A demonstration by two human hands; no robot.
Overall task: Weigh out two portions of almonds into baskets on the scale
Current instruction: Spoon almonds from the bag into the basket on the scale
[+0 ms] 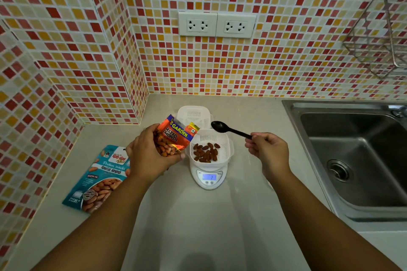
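Almonds (206, 153): a shallow layer in the white basket (229, 149) that sits on the digital scale (209, 179); more remain inside the orange salted-almond packet (176, 136).
Scale display: lit, digits too blurred to read with certainty.
Left hand (147, 156): fingers curled round the orange packet, holding it tilted, mouth up and away, just left of the loaded basket.
Right hand (267, 149): fingertips pinch the handle end of a black plastic spoon (229, 130).
Spoon axis: handle runs from the right hand up-left; bowl appears empty and hovers over the far rim of the loaded basket, near the packet mouth.
Key relation: packet mouth lies left of the spoon bowl, basket just below and nearer; the right hand is the one placed to scoop, the left only steadies.
Counts: two white baskets (second basket (193, 115) behind the scale, looks empty), two almond packets (teal roasted-almond pouch (99, 179) flat on the counter at left), one spoon, one scale.
Judgement: first portion in progress; second not yet begun.
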